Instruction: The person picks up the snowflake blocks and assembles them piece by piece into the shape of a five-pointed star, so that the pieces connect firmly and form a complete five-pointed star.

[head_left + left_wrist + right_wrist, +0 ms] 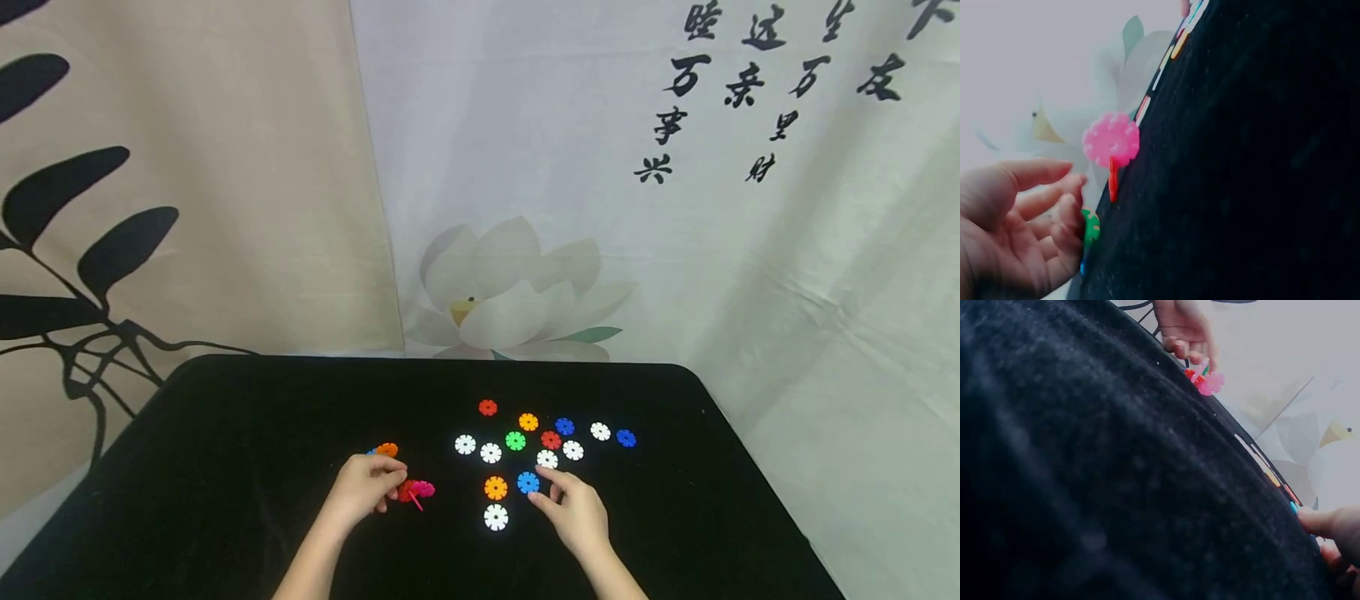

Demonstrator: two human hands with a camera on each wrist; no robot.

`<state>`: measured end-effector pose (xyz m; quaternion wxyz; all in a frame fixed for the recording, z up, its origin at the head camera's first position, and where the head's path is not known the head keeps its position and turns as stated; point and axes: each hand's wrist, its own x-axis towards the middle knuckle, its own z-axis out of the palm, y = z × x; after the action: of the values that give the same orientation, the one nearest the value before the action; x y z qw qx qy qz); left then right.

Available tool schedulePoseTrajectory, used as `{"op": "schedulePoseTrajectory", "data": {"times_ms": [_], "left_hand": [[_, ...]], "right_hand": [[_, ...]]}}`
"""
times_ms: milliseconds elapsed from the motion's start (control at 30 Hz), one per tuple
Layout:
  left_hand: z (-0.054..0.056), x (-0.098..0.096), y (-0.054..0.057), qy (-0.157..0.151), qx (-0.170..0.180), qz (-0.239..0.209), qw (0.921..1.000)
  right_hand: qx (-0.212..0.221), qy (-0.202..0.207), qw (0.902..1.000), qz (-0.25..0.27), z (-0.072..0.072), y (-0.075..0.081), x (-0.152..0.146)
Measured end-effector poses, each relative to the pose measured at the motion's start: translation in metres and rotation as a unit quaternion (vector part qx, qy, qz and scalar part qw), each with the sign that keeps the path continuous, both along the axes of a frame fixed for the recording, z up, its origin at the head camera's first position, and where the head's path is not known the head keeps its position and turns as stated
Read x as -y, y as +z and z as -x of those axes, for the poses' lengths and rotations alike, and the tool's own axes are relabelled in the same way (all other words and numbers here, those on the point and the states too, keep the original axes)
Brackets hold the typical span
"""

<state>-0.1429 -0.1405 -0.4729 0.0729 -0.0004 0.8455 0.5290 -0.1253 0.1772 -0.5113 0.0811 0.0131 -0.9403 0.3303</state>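
Observation:
My left hand, fingers loosely bent, hovers beside a small cluster of joined notched discs. A pink disc and a red disc set edge-on to it show in the left wrist view. A green disc is partly hidden behind those fingers. Past the left hand lies an orange disc with a bit of blue beside it. At the right, my right hand pinches a light blue disc at its edge between thumb and forefinger, low over the black tabletop.
Loose discs lie spread on the black table, among them a white disc, an orange disc, a green disc and a red disc. Behind the table hangs a printed cloth.

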Motion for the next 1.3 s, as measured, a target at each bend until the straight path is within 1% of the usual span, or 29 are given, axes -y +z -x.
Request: {"op": "schedulePoseTrajectory", "data": {"times_ms": [67, 133, 200, 333, 433, 533, 600, 700, 900, 1000, 1133, 1300], "left_hand": [[0.001, -0.005, 0.002, 0.009, -0.02, -0.005, 0.9997], [0.0, -0.011, 0.004, 0.008, -0.039, -0.012, 0.9991], [-0.002, -0.02, 0.008, -0.005, -0.052, -0.024, 0.9984], [-0.01, -0.038, 0.015, -0.037, -0.064, -0.041, 0.9964], [-0.015, -0.049, 0.018, -0.062, -0.064, -0.062, 0.9941], [-0.018, -0.057, 0.019, -0.083, -0.06, -0.077, 0.9917], [-0.019, -0.062, 0.017, -0.096, -0.056, -0.077, 0.9908], [-0.02, -0.069, 0.012, -0.113, -0.05, -0.071, 0.9898], [-0.018, -0.083, -0.002, -0.14, -0.033, -0.062, 0.9877], [-0.018, -0.089, -0.007, -0.152, -0.029, -0.048, 0.9867], [-0.018, -0.095, -0.012, -0.151, -0.03, -0.015, 0.9879], [-0.018, -0.1, -0.015, -0.132, -0.055, 0.031, 0.9892]], "right_hand": [[-0.002, -0.003, 0.9999, -0.01, 0.0, 0.001, 0.001], [-0.003, -0.006, 0.9999, -0.016, 0.0, 0.001, 0.002], [-0.004, -0.008, 0.9998, -0.018, -0.001, 0.001, 0.002], [-0.007, -0.013, 0.9999, -0.007, -0.001, 0.0, 0.002], [-0.006, -0.02, 0.9997, 0.012, -0.001, -0.001, 0.002], [-0.006, -0.034, 0.9988, 0.034, -0.001, -0.001, 0.003], [-0.008, -0.042, 0.9979, 0.047, -0.001, -0.001, 0.003], [-0.009, -0.047, 0.9968, 0.065, -0.001, -0.001, 0.003], [-0.009, -0.035, 0.994, 0.103, 0.0, -0.002, 0.004], [-0.007, -0.031, 0.9918, 0.124, 0.001, -0.002, 0.004], [-0.004, -0.027, 0.9887, 0.147, 0.001, -0.001, 0.004], [0.004, -0.021, 0.9838, 0.178, 0.0, 0.002, 0.003]]}}
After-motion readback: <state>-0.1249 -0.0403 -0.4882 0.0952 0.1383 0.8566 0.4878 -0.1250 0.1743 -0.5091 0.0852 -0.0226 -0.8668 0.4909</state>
